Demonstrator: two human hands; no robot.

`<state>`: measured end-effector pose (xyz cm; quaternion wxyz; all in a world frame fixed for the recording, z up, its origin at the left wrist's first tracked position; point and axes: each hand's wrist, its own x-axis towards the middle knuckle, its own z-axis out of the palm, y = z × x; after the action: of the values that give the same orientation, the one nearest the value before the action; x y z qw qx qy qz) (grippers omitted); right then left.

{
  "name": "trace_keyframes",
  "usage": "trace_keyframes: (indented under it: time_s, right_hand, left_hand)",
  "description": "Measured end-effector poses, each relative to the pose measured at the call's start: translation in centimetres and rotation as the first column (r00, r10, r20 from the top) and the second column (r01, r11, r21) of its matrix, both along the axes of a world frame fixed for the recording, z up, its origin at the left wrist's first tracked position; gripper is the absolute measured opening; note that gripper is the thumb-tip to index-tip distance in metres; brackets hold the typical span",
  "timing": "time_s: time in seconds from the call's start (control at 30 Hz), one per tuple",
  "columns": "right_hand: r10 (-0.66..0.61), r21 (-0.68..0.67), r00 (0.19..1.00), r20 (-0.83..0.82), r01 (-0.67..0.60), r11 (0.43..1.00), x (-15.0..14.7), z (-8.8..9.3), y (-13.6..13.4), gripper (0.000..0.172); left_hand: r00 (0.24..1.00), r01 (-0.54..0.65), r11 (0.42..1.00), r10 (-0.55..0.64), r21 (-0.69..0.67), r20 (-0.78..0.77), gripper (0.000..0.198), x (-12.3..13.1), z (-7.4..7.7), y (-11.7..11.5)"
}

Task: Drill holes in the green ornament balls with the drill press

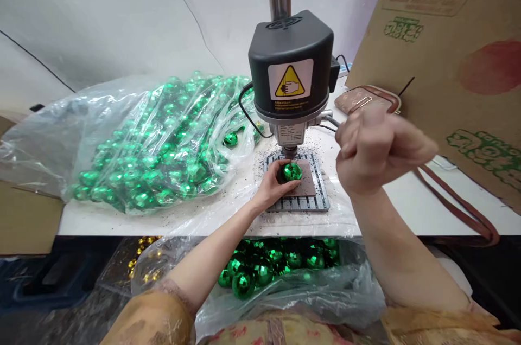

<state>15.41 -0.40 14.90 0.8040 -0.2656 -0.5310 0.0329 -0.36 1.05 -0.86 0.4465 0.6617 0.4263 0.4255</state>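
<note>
My left hand [272,186] grips a shiny green faceted ball [292,172] between thumb and fingers. The ball rests on a flat brownish pad [307,185] over the slotted metal base [297,204] of a small drill press [291,68]. Directly above the ball is the drill chuck [290,152], its bit reaching down to the ball's top. My right hand [376,147], raised at the machine's right side and slightly blurred, is closed around the drill press lever [330,119]. Most of the lever is hidden by my fist.
A clear plastic bag [73,133] full of green balls lies left of the press. Below the table edge, another bag [325,296] holds more green balls. A brown purse [362,98] with a strap and a large cardboard box [448,74] stand right. Dark shavings surround the base.
</note>
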Motion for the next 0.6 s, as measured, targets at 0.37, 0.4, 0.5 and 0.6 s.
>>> trace_keyframes:
  time_s: [0.37,0.4,0.5,0.6]
  right_hand:
    - [0.093,0.018,0.995,-0.032,-0.093,0.996,0.5,4.6,1.5,0.044]
    - [0.087,0.009,0.996,-0.022,-0.087,0.996,0.6,4.4,1.5,0.044]
    - [0.061,-0.013,0.998,-0.009,-0.061,0.998,0.8,4.0,1.7,0.048]
    - [0.048,0.043,0.996,-0.078,-0.045,0.998,0.7,3.7,2.6,0.051]
  left_hand:
    - [0.926,0.069,0.976,0.015,0.208,-0.378,0.045,-5.0,4.1,-10.0]
    - [0.879,0.192,0.966,-0.092,0.173,-0.467,0.044,-6.2,4.1,-11.8]
    - [0.721,0.290,0.949,-0.132,0.123,-0.680,0.039,-10.0,2.6,-16.6]
    - [0.711,0.065,0.979,0.090,0.193,-0.698,0.048,-13.3,0.1,-19.8]
